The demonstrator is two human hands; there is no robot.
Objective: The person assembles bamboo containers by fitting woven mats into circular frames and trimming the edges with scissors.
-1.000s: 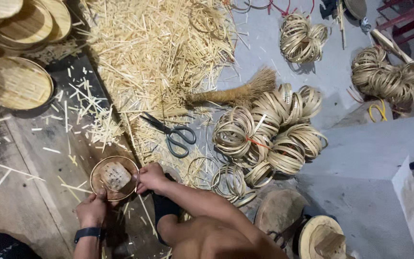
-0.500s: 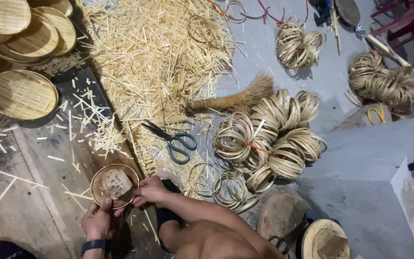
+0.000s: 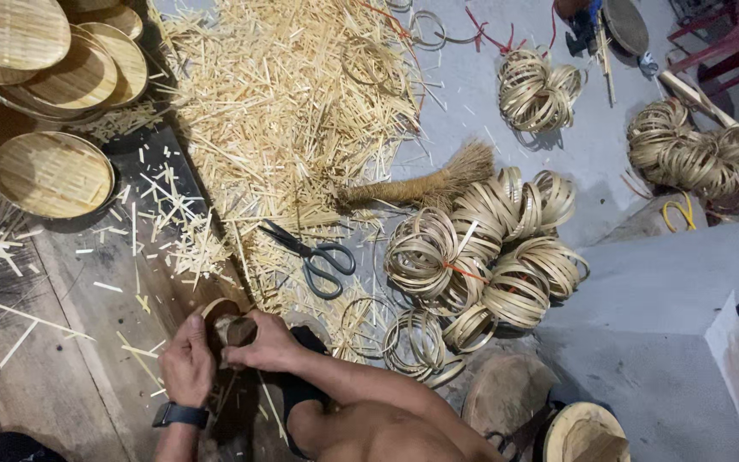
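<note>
My left hand (image 3: 187,359) and my right hand (image 3: 268,342) both grip a small round woven bamboo tray (image 3: 220,310) low over the dark wooden board. The tray is tilted on edge between the hands, so only its rim and a bit of its inside show. A dark watch sits on my left wrist (image 3: 180,415). Black-handled scissors (image 3: 311,254) lie just beyond my right hand among bamboo offcuts.
A big heap of bamboo slivers (image 3: 284,94) covers the floor ahead. Finished woven trays (image 3: 49,171) are stacked at the far left. Bundles of bamboo rings (image 3: 481,248) lie to the right, with a straw hand broom (image 3: 421,184) beside them. More ring bundles (image 3: 699,158) lie farther right.
The small tray lay flat and face up between my hands earlier; it now stands tilted on edge with both hands closed around it. The view has shifted slightly.
</note>
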